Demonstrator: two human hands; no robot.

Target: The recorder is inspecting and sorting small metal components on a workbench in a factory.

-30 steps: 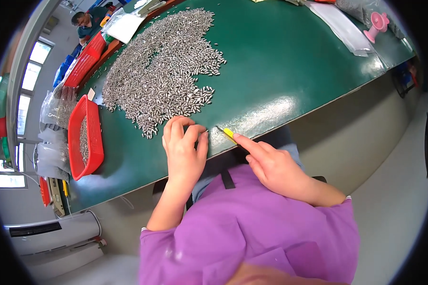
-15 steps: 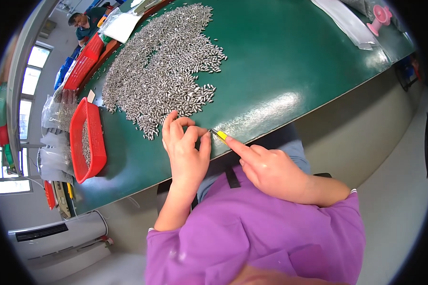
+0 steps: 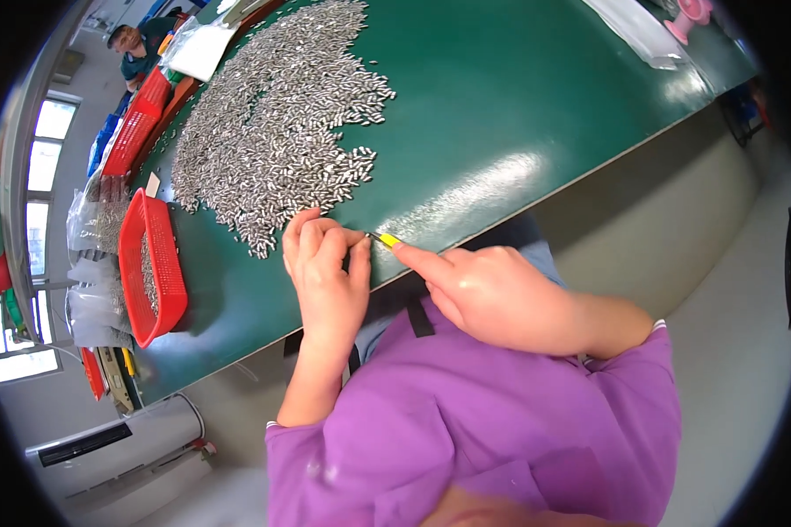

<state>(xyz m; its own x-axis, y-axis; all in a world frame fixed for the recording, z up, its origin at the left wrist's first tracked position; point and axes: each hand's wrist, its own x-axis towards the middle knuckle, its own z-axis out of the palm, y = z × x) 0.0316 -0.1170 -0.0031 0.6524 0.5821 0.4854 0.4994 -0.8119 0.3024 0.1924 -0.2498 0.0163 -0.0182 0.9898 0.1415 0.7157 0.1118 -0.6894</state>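
On the green table lies a wide pile of small silver metal pieces (image 3: 272, 123), short and rounded like pellets. My left hand (image 3: 330, 272) is near the pile's front tip, thumb and index finger pinched on one small metal piece (image 3: 367, 234), mostly hidden by the fingertips. My right hand (image 3: 501, 294) grips a slim yellow-handled tool (image 3: 388, 240), its index finger stretched along the handle. The tool's thin dark tip points left and meets the piece at my left fingertips. Its exact kind is too small to tell.
A red plastic basket (image 3: 172, 285) holding more metal pieces stands at the table's left. Clear plastic bags (image 3: 97, 299) lie beyond it, and another red basket (image 3: 136, 123) is farther back. A pink object (image 3: 690, 19) sits far right. Another person (image 3: 141, 48) is at back left.
Both hands, the tool and the table appear shifted slightly left in the view. The pinch and the tool's hold stay the same, with its tip still at my left fingertips.
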